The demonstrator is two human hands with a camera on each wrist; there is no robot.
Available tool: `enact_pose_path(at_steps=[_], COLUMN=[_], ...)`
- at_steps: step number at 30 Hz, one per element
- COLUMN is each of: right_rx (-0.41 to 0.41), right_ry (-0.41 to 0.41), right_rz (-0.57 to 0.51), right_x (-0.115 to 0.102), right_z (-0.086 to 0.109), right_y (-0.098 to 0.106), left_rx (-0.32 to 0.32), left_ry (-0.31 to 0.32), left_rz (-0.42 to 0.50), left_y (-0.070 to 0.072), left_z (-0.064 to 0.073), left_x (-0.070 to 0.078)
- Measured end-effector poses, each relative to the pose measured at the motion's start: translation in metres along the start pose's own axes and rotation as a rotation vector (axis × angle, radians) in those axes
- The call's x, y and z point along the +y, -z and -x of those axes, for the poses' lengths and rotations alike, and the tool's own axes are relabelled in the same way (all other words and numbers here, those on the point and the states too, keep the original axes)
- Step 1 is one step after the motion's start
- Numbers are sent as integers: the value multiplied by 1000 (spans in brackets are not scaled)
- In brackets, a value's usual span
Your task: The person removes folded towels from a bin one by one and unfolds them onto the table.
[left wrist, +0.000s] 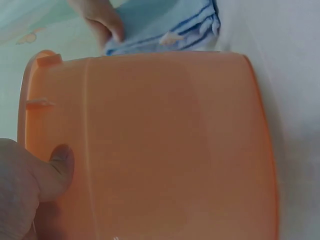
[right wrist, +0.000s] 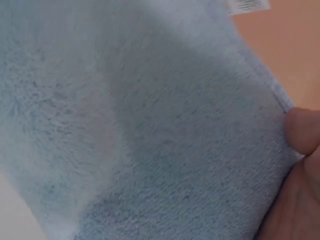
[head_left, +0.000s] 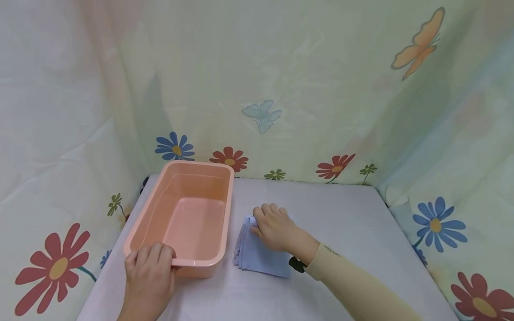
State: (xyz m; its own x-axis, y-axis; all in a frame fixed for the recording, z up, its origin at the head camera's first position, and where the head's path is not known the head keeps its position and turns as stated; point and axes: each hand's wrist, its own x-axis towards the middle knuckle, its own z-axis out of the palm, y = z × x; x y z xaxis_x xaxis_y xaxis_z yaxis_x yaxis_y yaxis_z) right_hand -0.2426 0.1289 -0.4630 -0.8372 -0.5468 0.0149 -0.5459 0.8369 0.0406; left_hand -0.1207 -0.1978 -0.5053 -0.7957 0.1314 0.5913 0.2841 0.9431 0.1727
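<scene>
My left hand grips the near rim of a pink-orange plastic basin. Its fingers curl over the rim, and in the left wrist view the thumb presses on the outer wall. To the right of the basin is a folded light blue towel. My right hand pinches the towel's upper edge between thumb and fingers. Fuzzy blue fabric fills most of the right wrist view, stretching away from the thumb. A small white label sticks out from the towel's edge.
A pale cloth covers the table. Curtains printed with flowers and butterflies enclose the back and both sides. The basin stands at the table's left, close to the side curtain. A dark band shows at the right wrist.
</scene>
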Motion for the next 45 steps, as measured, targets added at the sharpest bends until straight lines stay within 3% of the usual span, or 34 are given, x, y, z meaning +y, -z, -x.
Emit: enact_pose_path(at_steps=[12, 22, 28, 31, 36, 40, 45], right_rx=[-63, -146, -179, -196, -178, -125, -74], right_ry=[-84, -150, -183, -226, -262, -251, -245], right_rz=[-49, -78, -107, -160, -292, -391, -504], right_x=[17, 24, 24, 27, 35, 43, 51], right_z=[-63, -80, -86, -89, -92, -91, -91], right_y=[-59, -85, -89, -87, -78, -71, -75], left_rx=[11, -1, -15, -61, -101, -50, -10], left_ry=[-8, 4, -5, -1, -48, -135, -227], left_rz=[-3, 20, 45, 66, 101, 146, 216], left_y=[1, 4, 8, 12, 15, 14, 12], left_z=[-1, -1, -3, -4, -5, -7, -9], left_x=[1, 3, 3, 6, 12, 17, 36])
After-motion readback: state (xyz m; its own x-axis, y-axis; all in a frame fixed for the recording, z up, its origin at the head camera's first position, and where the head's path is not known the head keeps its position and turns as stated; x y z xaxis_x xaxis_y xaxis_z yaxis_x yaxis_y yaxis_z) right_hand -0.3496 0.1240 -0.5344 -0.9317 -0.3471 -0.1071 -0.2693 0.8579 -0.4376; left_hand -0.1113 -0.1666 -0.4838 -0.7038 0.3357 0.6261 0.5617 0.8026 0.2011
